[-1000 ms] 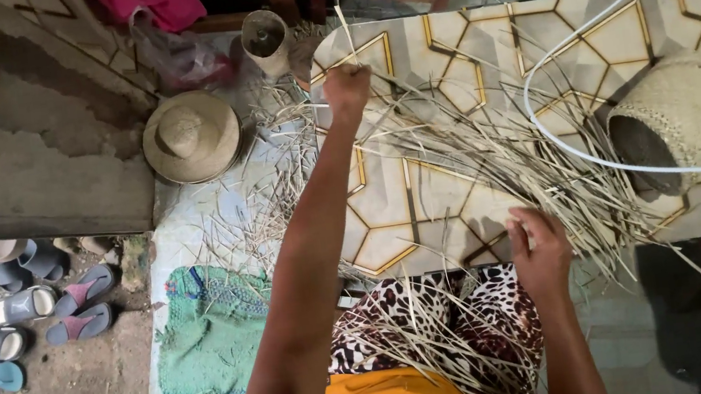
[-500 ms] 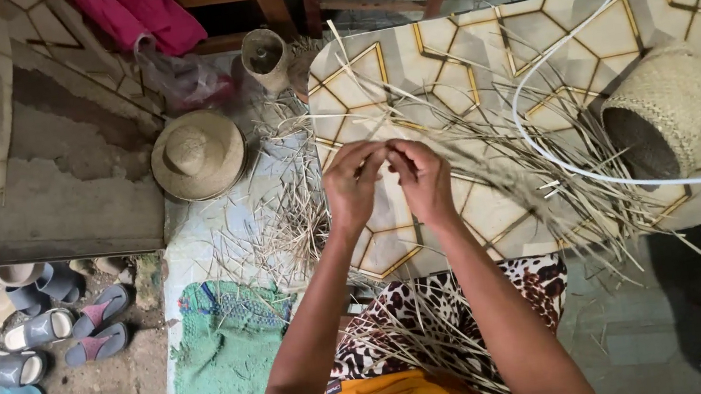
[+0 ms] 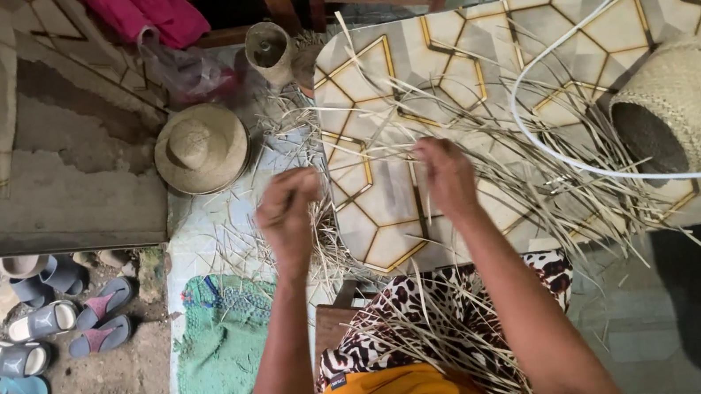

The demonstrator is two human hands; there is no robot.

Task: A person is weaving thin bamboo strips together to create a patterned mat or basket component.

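Both hands raised over the straw pile on the patterned mat, pulling thin strands.

Left hand (image 3: 288, 212) is blurred, fingers curled narrow around a bunch of straw strands (image 3: 488, 153); right hand (image 3: 448, 174) is closed on strands of the same pile. The two hands are apart, the pile spread across the patterned mat (image 3: 406, 65) beneath and beyond them. More strands lie across the lap on the leopard-print cloth (image 3: 383, 318), just below the hands. A woven basket (image 3: 685, 107) lies on its side at the right edge of the pile, with a white hose (image 3: 540, 142) curving past it. A straw hat (image 3: 200, 149) sits left of the pile. A green rag (image 3: 223, 355) and sandals (image 3: 45, 323) lie further left.
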